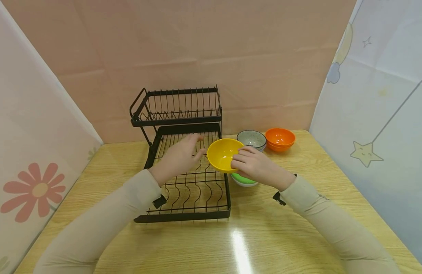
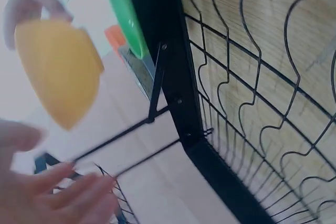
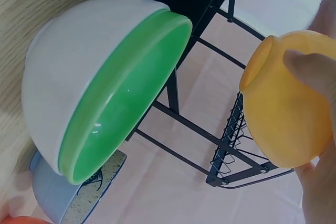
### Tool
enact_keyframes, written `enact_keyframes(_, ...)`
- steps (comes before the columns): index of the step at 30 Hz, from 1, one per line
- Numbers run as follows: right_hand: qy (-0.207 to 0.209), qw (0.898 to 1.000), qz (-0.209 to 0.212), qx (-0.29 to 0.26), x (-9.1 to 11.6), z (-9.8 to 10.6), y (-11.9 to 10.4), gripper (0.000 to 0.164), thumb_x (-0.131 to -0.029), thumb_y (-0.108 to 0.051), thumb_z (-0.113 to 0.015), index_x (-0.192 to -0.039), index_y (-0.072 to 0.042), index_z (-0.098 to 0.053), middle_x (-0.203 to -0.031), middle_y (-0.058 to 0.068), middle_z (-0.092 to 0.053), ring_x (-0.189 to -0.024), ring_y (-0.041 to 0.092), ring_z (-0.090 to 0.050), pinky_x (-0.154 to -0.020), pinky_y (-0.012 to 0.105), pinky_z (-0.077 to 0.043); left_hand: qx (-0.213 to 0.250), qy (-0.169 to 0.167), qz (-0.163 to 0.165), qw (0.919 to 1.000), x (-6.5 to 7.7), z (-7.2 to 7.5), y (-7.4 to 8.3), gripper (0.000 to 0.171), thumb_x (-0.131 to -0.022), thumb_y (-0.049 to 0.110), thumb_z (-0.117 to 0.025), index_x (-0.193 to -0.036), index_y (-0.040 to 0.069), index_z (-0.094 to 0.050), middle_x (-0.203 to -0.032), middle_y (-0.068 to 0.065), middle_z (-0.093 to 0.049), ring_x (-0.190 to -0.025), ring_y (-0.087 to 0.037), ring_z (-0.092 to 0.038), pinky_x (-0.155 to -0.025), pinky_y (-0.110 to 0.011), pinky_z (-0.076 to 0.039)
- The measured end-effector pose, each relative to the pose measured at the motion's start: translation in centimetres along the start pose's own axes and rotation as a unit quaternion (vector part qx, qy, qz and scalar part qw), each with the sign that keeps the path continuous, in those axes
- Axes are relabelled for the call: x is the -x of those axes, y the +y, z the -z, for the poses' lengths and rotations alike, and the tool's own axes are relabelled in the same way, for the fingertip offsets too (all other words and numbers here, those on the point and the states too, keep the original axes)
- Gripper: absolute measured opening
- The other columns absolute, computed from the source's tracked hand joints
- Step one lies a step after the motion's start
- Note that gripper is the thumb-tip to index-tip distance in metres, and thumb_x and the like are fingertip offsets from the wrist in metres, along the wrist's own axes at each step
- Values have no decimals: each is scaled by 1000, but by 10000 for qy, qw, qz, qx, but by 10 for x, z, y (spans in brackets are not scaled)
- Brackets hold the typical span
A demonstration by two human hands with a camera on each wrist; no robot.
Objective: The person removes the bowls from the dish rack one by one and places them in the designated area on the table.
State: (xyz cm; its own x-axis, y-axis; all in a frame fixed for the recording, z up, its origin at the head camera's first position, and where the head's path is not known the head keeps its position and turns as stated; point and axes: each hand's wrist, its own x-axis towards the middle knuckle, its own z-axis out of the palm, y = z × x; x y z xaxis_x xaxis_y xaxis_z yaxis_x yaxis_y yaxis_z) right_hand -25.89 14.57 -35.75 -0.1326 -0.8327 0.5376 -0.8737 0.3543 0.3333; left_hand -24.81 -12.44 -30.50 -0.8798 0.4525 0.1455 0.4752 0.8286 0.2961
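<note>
A yellow bowl (image 1: 220, 152) is held up by my right hand (image 1: 257, 167), thumb and fingers gripping its right side, its inside tilted toward the head view. In the right wrist view the thumb presses on the yellow bowl's (image 3: 294, 108) outer wall. My left hand (image 1: 179, 158) hovers over the black dish rack (image 1: 183, 217), fingers spread toward the bowl. The left wrist view shows a gap between the left hand (image 2: 58, 192) and the yellow bowl (image 2: 63, 72). Below my right hand sits a green bowl (image 3: 126, 93) inside a white bowl (image 3: 79, 66), partly hidden in the head view.
Behind the right hand stand a speckled grey bowl (image 1: 251, 139) with a dark rim and stacked orange bowls (image 1: 280, 139). The rack's upper tier (image 1: 176, 121) rises at the back. A pink cloth wall (image 1: 197, 45) closes off the wooden table (image 1: 272, 236).
</note>
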Motion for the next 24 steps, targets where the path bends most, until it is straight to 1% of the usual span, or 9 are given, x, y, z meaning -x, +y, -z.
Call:
enact_keyframes(2,-1,10000,9,6,0,0,0,16,-84,-14,-72,-92,-12,-60,-91,0,-66,-89,22,-62,-91,39,-48,362,-757,492,9953,-2,1,-11,51,-101,37,-47,-140,5,-41,-138,-16,-51,-116,-30,-58,-96,-47,-50)
enact_keyframes(4,-20,10000,1,14,0,0,0,15,-84,-14,-72,-92,-12,-60,-90,0,-66,-88,22,-62,-91,39,-48,562,-1583,752,9829,-3,2,-23,52,-101,37,-46,-141,4,-41,-140,-19,-50,-124,-33,-53,-100,-50,-46)
enact_keyframes(5,-37,10000,-7,15,0,1,0,15,-84,-14,-72,-93,-11,-60,-90,0,-66,-88,22,-61,-91,39,-48,572,-2009,798,9747,-3,1,-28,53,-101,39,-45,-141,4,-41,-141,-19,-49,-126,-34,-51,-102,-51,-44)
enact_keyframes(8,-106,9999,-33,19,1,2,0,16,-83,-13,-73,-93,-11,-60,-90,0,-66,-88,21,-61,-91,39,-48,432,-3151,680,9456,0,1,-39,50,-102,41,-44,-138,7,-45,-141,-17,-49,-129,-35,-48,-103,-52,-42)
enact_keyframes(11,-156,9999,-55,11,1,3,0,17,-82,-12,-74,-93,-12,-60,-90,0,-66,-88,21,-60,-92,39,-48,334,-3959,572,9159,3,0,-43,46,-102,43,-45,-136,13,-49,-140,-12,-49,-125,-33,-51,-103,-52,-41)
enact_keyframes(14,-177,9998,-75,38,2,3,0,19,-80,-11,-75,-92,-12,-60,-90,0,-66,-87,21,-60,-92,39,-48,334,-4356,559,8978,5,-1,-42,42,-101,43,-47,-134,17,-52,-140,-9,-48,-120,-31,-55,-104,-52,-40)
enact_keyframes(15,-173,9998,-77,51,2,3,0,20,-80,-11,-76,-92,-12,-60,-89,0,-66,-87,21,-60,-92,39,-48,362,-4412,558,8949,6,-1,-42,41,-101,42,-47,-133,18,-52,-141,-9,-48,-119,-31,-57,-104,-52,-40)
enact_keyframes(20,-44,9998,-100,169,3,3,2,25,-75,-10,-79,-90,-12,-59,-85,-1,-63,-85,21,-59,-90,39,-49,463,-4503,613,8896,8,-2,-41,42,-101,41,-47,-135,16,-51,-147,-11,-42,-123,-32,-54,-105,-52,-39)
enact_keyframes(24,40,9992,-301,267,8,7,7,26,-73,-8,-79,-89,-10,-58,-83,0,-60,-83,20,-57,-88,39,-49,494,-4498,645,8894,9,-3,-42,46,-102,41,-46,-138,14,-48,-150,-12,-38,-125,-33,-53,-106,-53,-38)
